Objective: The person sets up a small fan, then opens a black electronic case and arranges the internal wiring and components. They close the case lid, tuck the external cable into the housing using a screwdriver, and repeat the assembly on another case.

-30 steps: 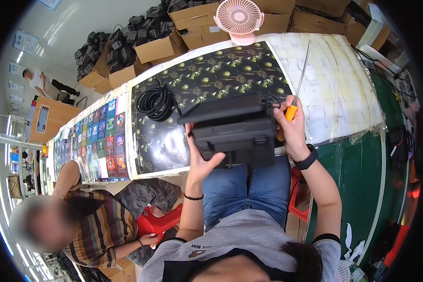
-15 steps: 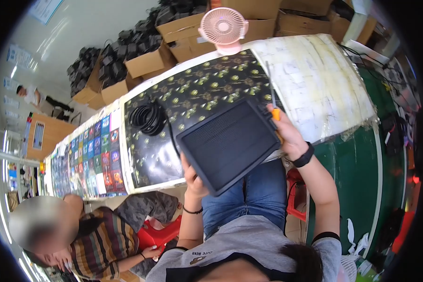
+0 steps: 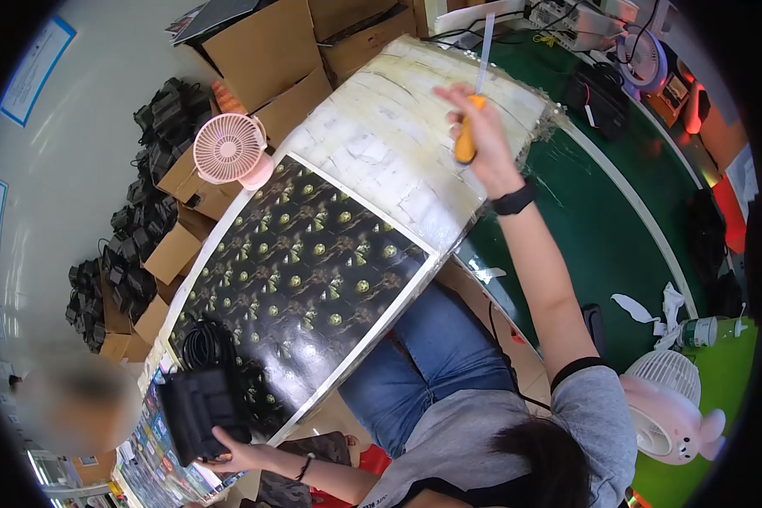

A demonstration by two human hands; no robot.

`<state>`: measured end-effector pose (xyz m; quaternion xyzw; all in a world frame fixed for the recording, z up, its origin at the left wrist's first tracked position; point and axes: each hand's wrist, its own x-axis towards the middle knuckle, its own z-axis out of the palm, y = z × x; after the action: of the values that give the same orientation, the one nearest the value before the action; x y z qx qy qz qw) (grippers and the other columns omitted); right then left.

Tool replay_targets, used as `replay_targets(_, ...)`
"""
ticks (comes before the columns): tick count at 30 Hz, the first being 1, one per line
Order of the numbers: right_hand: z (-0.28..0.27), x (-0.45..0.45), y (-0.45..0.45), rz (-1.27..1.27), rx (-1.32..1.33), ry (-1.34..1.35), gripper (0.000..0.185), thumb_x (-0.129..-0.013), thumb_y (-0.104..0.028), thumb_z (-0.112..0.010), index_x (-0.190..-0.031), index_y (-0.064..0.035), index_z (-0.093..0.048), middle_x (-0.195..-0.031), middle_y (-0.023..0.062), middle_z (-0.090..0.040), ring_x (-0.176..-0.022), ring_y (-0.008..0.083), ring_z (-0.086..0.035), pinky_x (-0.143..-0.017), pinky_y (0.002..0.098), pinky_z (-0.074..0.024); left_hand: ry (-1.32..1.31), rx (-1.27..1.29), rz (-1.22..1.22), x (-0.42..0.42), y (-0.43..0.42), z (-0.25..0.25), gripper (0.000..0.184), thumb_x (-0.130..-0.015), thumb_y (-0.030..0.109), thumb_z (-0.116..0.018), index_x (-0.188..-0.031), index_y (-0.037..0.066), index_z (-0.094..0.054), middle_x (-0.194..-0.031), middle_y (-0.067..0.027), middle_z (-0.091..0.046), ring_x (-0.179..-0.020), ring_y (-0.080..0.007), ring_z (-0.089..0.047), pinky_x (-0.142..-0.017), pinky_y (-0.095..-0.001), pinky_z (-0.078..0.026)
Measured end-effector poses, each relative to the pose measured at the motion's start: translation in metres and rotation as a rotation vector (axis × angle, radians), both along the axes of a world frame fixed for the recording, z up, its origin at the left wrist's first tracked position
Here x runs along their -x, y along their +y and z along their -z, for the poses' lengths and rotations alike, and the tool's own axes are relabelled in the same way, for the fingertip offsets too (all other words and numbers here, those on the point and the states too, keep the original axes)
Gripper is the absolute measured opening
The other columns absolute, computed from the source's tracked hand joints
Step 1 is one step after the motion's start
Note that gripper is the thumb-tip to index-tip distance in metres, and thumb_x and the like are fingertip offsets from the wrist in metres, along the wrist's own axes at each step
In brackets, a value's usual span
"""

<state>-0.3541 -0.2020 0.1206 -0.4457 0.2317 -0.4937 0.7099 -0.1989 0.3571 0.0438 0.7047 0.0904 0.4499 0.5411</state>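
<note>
At the lower left, my left hand (image 3: 233, 453) grips the near edge of a black rectangular device (image 3: 196, 411), held over the left end of the table. A coiled black cable (image 3: 205, 343) lies just behind the device on a dark patterned mat. My right hand (image 3: 488, 144) is raised over the right part of the table, closed round the orange handle of a screwdriver (image 3: 466, 140). Its long thin shaft points away from me. Some fingers of this hand are stretched and slightly blurred.
A pink fan (image 3: 230, 150) stands at the table's far edge, beyond the patterned mat (image 3: 313, 254). Cardboard boxes (image 3: 262, 51) and piled black devices (image 3: 135, 212) lie behind. To the right are a green surface (image 3: 601, 203) and another fan (image 3: 669, 415). A person sits at lower left.
My hands have moved apart: the left carried the device from in front of me to the left, and the right lifted the screwdriver away to the far right. The view has turned.
</note>
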Motion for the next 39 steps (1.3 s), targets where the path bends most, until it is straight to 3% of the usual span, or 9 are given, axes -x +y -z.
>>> replay_targets(5,0.000,0.050,-0.057,0.271,0.053,-0.178,0.020,-0.094,-0.014,-0.063,-0.112,-0.0110,-0.056,-0.112,0.0076,-0.070,-0.072,0.0061,-0.049,-0.059,0.0197,-0.0448,0.010,0.495,-0.078,-0.037,0.087,0.024,0.082,-0.086,0.031,-0.076,-0.147,-0.004,-0.033,-0.138,-0.0224,-0.047,-0.114,-0.0302,-0.056,-0.092,-0.0420,-0.052)
replay_targets(9,0.003,0.084,-0.088,0.520,0.107,-0.162,0.016,-0.093,-0.010,-0.064,-0.109,-0.0101,-0.060,-0.112,0.0071,-0.070,-0.072,0.0061,-0.052,-0.059,0.0213,-0.0464,0.084,0.292,-0.238,-0.054,0.130,0.046,0.085,-0.086,0.039,-0.074,-0.146,-0.004,-0.033,-0.139,-0.0251,-0.047,-0.116,-0.0329,-0.056,-0.093,-0.0425,-0.052)
replay_targets(11,0.013,0.097,-0.111,0.711,0.214,0.031,0.012,-0.094,-0.009,-0.063,-0.106,-0.0098,-0.064,-0.116,0.0053,-0.068,-0.070,0.0040,-0.051,-0.057,0.0194,-0.0452,0.052,0.010,-0.453,-0.049,0.120,0.043,0.068,-0.091,0.031,-0.070,-0.141,-0.003,-0.041,-0.135,-0.0241,-0.049,-0.115,-0.0348,-0.056,-0.096,-0.0415,-0.050)
replay_targets(15,0.065,0.159,-0.221,1.279,0.990,1.026,0.031,-0.090,-0.023,-0.067,-0.120,-0.0143,-0.064,-0.139,0.0240,-0.047,-0.105,0.0356,-0.063,-0.083,0.0423,-0.0540,-0.265,-0.315,-0.298,-0.019,0.048,0.022,0.035,-0.098,0.011,-0.058,-0.129,-0.002,-0.051,-0.125,-0.0182,-0.055,-0.109,-0.0262,-0.058,-0.094,-0.0362,-0.051)
replay_targets(17,0.068,0.187,-0.240,1.014,0.712,1.258,0.054,-0.091,-0.031,-0.063,-0.140,-0.0170,-0.046,-0.150,0.0354,-0.023,-0.137,0.0492,-0.032,-0.101,0.0499,-0.0445,-0.281,-0.245,-0.013,-0.014,0.027,0.038,0.029,-0.098,0.005,-0.056,-0.126,-0.002,-0.053,-0.124,-0.0159,-0.055,-0.108,-0.0253,-0.058,-0.093,-0.0353,-0.051)
replay_targets(19,0.107,0.240,-0.291,0.906,0.881,1.605,0.057,-0.092,-0.025,-0.059,-0.144,-0.0095,-0.041,-0.155,0.0233,-0.024,-0.141,0.0511,-0.021,-0.104,0.0505,-0.0433,-0.127,-0.277,0.165,-0.005,-0.010,0.044,0.023,-0.098,-0.002,-0.051,-0.120,-0.001,-0.057,-0.125,-0.0129,-0.055,-0.108,-0.0238,-0.057,-0.092,-0.0327,-0.050)
replay_targets(22,0.078,0.248,-0.249,0.801,0.577,1.812,0.065,-0.090,-0.013,-0.056,-0.149,-0.0086,-0.029,-0.146,0.0184,-0.041,-0.110,0.0385,-0.062,-0.088,0.0499,-0.0531,0.035,-0.450,0.338,0.005,-0.068,0.044,0.019,-0.095,0.001,-0.056,-0.113,0.001,-0.062,-0.128,-0.0135,-0.054,-0.115,-0.0249,-0.054,-0.097,-0.0364,-0.045)
replay_targets(28,0.042,0.233,-0.200,0.691,0.902,2.069,0.033,-0.079,-0.029,-0.078,-0.099,-0.0049,-0.067,-0.105,0.0139,-0.068,-0.098,0.0331,-0.066,-0.083,0.0422,-0.0555,0.284,-0.623,0.552,0.003,-0.087,0.046,0.021,-0.090,0.005,-0.061,-0.111,0.005,-0.063,-0.138,-0.0151,-0.045,-0.125,-0.0324,-0.047,-0.103,-0.0419,-0.038)
replay_targets(39,-0.020,0.219,-0.173,0.732,0.754,1.914,0.054,-0.085,-0.057,-0.063,-0.089,-0.0035,-0.069,-0.091,0.0204,-0.071,-0.091,0.0389,-0.068,-0.077,0.0483,-0.0545,0.313,-0.616,0.571,0.006,-0.085,0.044,0.023,-0.090,0.008,-0.062,-0.113,0.008,-0.064,-0.139,-0.0151,-0.046,-0.125,-0.0336,-0.047,-0.104,-0.0421,-0.037)
